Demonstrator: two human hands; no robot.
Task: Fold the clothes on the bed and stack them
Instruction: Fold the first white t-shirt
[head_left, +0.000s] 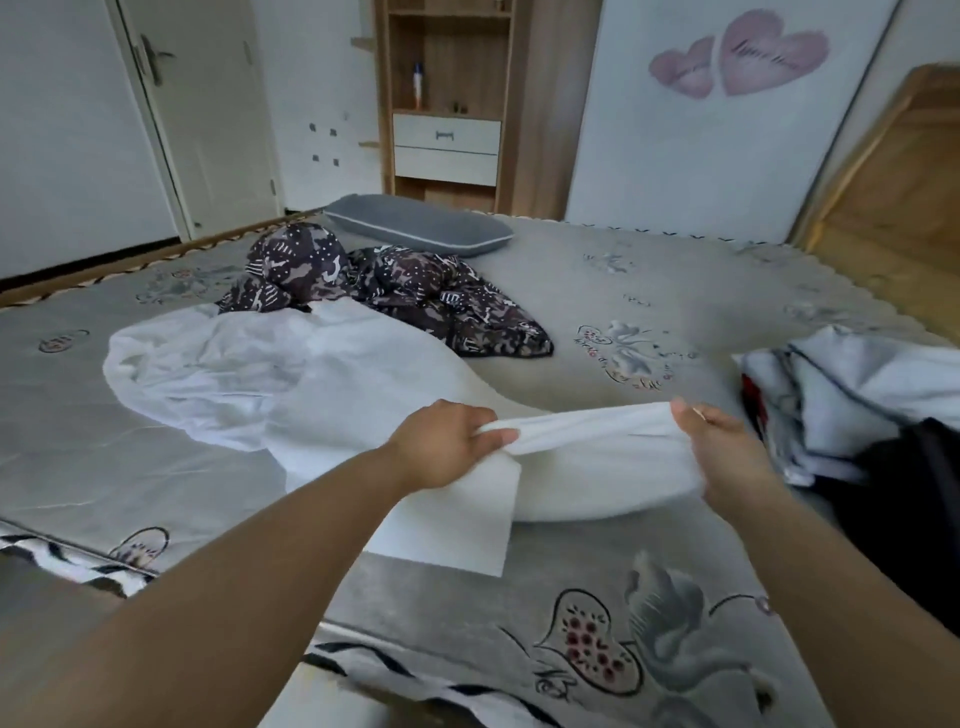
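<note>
Left hand: grip pinching white garment edge.
Right hand: grip clutching same edge.
Bed: patterned garment behind.

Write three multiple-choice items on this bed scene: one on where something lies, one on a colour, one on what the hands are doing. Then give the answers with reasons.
1. Where does the grey pillow lie?
A. at the far edge of the bed
B. under the white garment
C. on the floor

2. What colour is the garment being handled?
A. black
B. white
C. red

3. What are the hands doing?
A. both rest flat on the bed
B. only one touches cloth
C. both grip an edge of the garment

Answers: 1 A, the pillow sits beyond the dark patterned clothes. 2 B, the cloth is plain white. 3 C, the left hand and the right hand each have their fingers curled round its near edge.
</note>
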